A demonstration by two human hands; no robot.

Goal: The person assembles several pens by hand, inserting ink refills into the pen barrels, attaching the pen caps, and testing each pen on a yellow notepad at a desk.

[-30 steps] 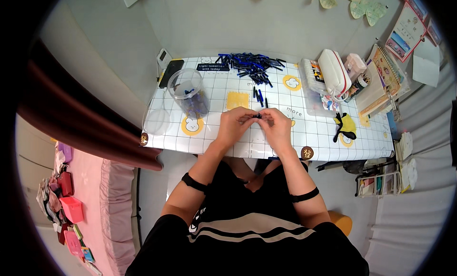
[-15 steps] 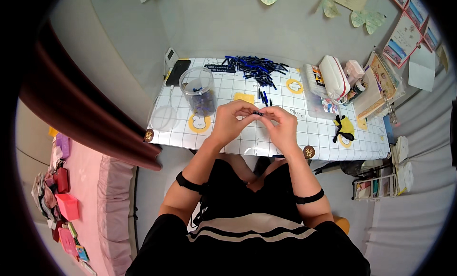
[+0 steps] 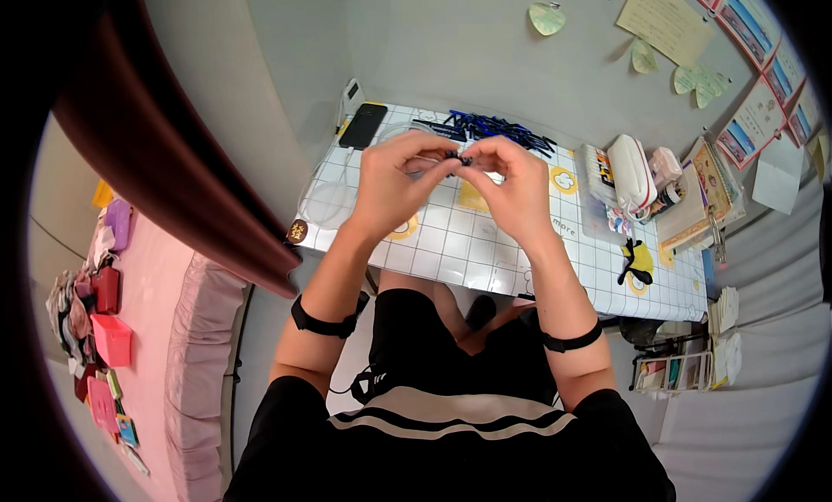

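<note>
Two hands, left (image 3: pixel 394 180) and right (image 3: pixel 520 183), meet at the fingertips, both pinching small dark pieces (image 3: pixel 459 160) whose number cannot be told. The pieces are held up on the person's side of one heap of blue and black sticks (image 3: pixel 503 129), apart from it; its sticks overlap too much to count. Compared with half a second earlier, the hands appear higher in the view and closer to the heap, and the left hand now covers most of one clear jar (image 3: pixel 407 129), left of the heap. Further left lies one dark phone (image 3: pixel 362 125); left and nearer the person, one clear disc (image 3: pixel 329 205). Right of the heap lies one white pouch (image 3: pixel 633 174); right and nearer the person, one yellow-and-black item (image 3: pixel 638 261). One table (image 3: pixel 472 264) bears them all.
</note>
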